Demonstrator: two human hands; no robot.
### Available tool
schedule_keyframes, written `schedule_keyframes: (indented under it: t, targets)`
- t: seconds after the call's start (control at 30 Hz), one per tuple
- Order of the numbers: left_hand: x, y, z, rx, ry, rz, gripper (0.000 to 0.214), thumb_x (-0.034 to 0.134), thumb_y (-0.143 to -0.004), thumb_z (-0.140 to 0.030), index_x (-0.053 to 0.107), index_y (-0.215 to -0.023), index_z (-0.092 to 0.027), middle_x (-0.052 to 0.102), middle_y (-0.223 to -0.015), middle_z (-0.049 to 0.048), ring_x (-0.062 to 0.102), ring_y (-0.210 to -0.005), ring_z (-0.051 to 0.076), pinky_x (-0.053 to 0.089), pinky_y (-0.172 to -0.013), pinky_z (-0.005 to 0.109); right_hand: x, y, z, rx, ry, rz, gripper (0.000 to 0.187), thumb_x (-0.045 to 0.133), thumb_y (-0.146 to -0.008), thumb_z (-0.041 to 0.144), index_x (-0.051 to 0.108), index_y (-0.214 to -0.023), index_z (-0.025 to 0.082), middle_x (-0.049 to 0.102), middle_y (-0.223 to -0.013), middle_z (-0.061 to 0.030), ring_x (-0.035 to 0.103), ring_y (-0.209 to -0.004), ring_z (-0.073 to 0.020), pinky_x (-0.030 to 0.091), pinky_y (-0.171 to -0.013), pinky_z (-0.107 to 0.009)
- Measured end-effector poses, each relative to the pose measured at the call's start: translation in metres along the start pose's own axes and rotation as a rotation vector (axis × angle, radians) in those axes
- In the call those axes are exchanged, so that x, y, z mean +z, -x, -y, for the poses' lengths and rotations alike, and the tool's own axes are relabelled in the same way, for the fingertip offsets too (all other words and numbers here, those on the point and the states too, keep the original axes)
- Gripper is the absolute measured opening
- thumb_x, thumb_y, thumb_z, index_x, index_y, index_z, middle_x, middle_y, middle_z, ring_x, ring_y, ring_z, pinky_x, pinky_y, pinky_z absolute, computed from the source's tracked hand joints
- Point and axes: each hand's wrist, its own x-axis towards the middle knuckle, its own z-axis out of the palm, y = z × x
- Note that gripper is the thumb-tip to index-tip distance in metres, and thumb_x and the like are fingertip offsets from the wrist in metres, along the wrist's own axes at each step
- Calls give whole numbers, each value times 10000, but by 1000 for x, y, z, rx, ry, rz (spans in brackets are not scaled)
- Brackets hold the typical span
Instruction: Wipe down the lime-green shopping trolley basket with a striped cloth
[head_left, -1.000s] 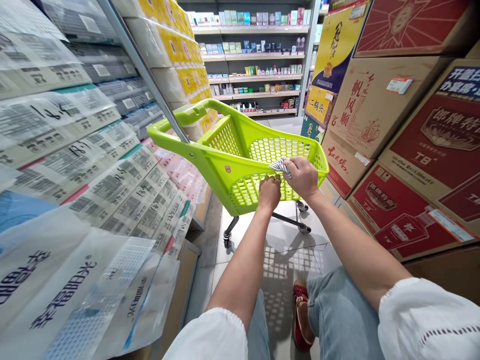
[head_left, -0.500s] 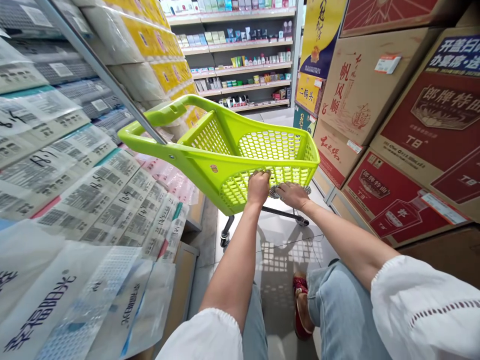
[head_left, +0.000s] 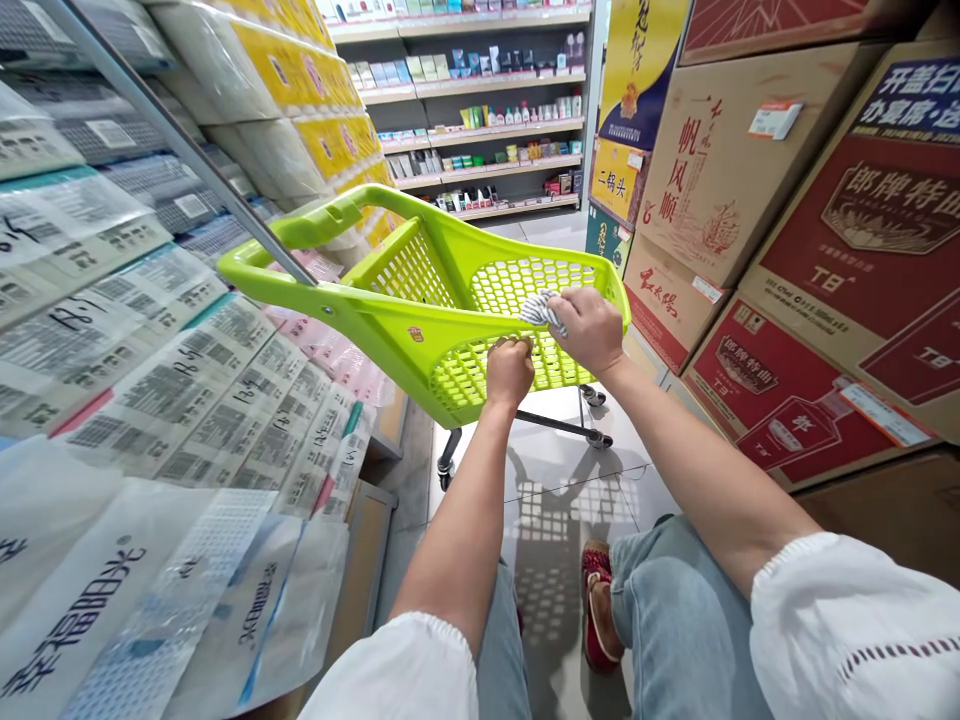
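Note:
A bright green plastic shopping cart (head_left: 360,322) stands sideways across the aisle, its handle toward the left. My left hand (head_left: 511,372) is closed at the cart's perforated near side, its fingers hooked into the lattice. My right hand (head_left: 589,328) grips a bunched grey-and-white striped cloth (head_left: 543,311) at the cart's near top rim. Part of the cloth is hidden inside my fingers. Through the lattice and over the rim I see nothing lying in the basket.
Stacked plastic-wrapped packs (head_left: 225,390) line the left side, with yellow-and-white packs (head_left: 300,80) behind. Red and brown cartons (head_left: 817,330) are piled on the right. Shelves of small bottles and boxes (head_left: 495,130) stand at the back. A metal pole (head_left: 180,140) rises at the left.
My right hand has risen with the striped cloth from the cart's lower side to its top rim. My left hand stays at the lattice. The cart has shifted slightly left in view.

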Motion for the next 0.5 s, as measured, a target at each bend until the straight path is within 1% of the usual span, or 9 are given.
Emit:
schedule_keyframes:
  t: [0.07, 0.13, 0.23, 0.33, 0.4, 0.43, 0.5]
  targets:
    - [0, 0, 0, 3, 10, -8, 299, 399, -917, -238, 677, -829, -174, 649, -777, 105, 575, -823, 222, 423, -758, 335, 1, -2, 4, 4, -7, 2, 301, 407, -929, 337, 592, -1141, 230, 585, -1152, -69, 460, -1009, -209, 327, -788, -307]
    - [0, 1, 1, 8, 17, 1, 259, 428, -895, -215, 676, -829, -174, 654, -797, 103, 576, -826, 219, 425, -756, 329, 8, 6, 10, -26, -15, 58, 302, 388, -938, 332, 600, -1129, 235, 591, -1150, -65, 466, -988, -203, 325, -786, -308]
    - [0, 1, 3, -8, 15, 16, 242, 449, -878, -205, 673, -790, -177, 650, -784, 101, 576, -826, 218, 427, -753, 324, 26, 31, 21, -57, -18, 211, 322, 338, -956, 307, 607, -1121, 240, 606, -1131, -68, 485, -967, -197, 320, -770, -308]
    - [0, 1, 5, -19, 17, 2, 304, 401, -919, -254, 675, -810, -186, 643, -760, 93, 574, -831, 213, 423, -761, 322, 42, 60, 26, -116, -28, 419, 317, 334, -954, 265, 624, -1080, 236, 628, -1071, -69, 506, -964, -202, 324, -748, -308]
    - [-1, 1, 5, -22, 21, -11, 348, 368, -942, -288, 678, -821, -186, 641, -757, 94, 573, -835, 209, 418, -767, 323, 48, 72, 27, -151, -28, 523, 304, 348, -946, 245, 625, -1072, 243, 633, -1063, -65, 515, -976, -212, 329, -735, -308]
    - [-2, 2, 6, -24, 22, -13, 361, 360, -947, -301, 678, -821, -184, 640, -755, 95, 573, -835, 209, 416, -766, 322, 50, 75, 27, -158, -28, 552, 303, 351, -944, 239, 623, -1077, 245, 633, -1069, -66, 517, -983, -214, 330, -730, -306]
    - [-2, 2, 6, -26, 25, -10, 374, 356, -951, -320, 679, -820, -182, 641, -757, 98, 571, -828, 208, 410, -755, 320, 49, 73, 26, -146, -27, 551, 308, 344, -943, 239, 618, -1084, 242, 630, -1074, -74, 519, -988, -215, 332, -726, -299]
